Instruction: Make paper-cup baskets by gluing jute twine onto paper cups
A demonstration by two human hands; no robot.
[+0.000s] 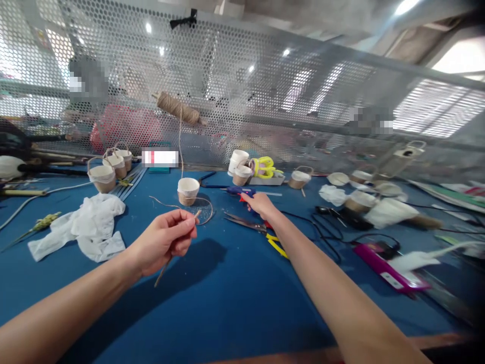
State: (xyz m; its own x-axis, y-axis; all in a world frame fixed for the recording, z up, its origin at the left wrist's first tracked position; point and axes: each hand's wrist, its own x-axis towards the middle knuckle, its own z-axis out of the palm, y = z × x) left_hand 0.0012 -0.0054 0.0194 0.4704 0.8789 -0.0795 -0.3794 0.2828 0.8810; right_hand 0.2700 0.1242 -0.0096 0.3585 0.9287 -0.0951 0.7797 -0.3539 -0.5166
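My left hand (170, 235) is closed in a pinch on a thin brown stick (162, 273), whose short tip pokes out past the thumb. A loop of twine (212, 210) curls just beyond those fingertips, near a small white-lined paper cup (188, 188) on the table. Stretched forward, my right hand (260, 203) has its fingers on the blue hot glue gun (248, 192) by its red trigger; the grip is partly hidden by the hand. Scissors with yellow handles (278, 246) lie beside my right wrist, blades pointing left.
A twine spool (178, 107) hangs on the perforated metal screen (235, 65). Crumpled white cloth (85, 225) and small handled buckets (102, 178) are on the left. Rightward lie black cables (322, 232), a purple power strip (392, 268) and more cups (359, 199). Yellow tape rolls (265, 167) stand behind.
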